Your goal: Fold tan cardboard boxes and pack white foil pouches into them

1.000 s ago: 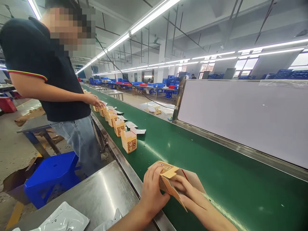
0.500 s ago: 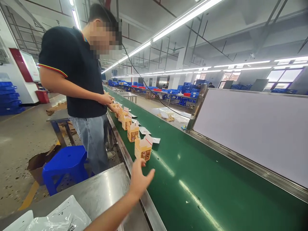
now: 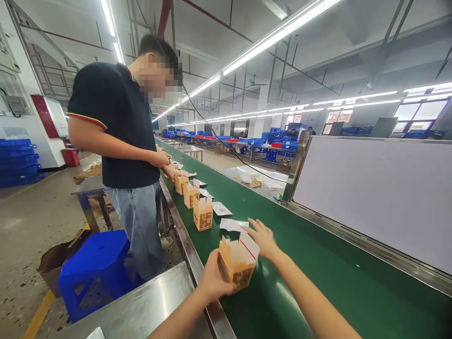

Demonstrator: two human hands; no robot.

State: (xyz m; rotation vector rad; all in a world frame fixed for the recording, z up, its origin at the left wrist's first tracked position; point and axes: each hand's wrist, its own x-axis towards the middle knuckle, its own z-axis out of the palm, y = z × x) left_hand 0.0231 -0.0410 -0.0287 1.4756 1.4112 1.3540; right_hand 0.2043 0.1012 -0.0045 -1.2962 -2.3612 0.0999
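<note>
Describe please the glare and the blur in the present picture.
Head view: the ceiling tube glows white; glare streaks the steel table and the green belt; print on the box in the left hand looks blurred.

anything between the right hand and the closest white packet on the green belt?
Nothing visible in between: the fingertips of the right hand are at the right end of the white packet, though contact can't be confirmed. The open box in the left hand is on the near side, its red-striped flap raised just below those fingers in view.
</note>
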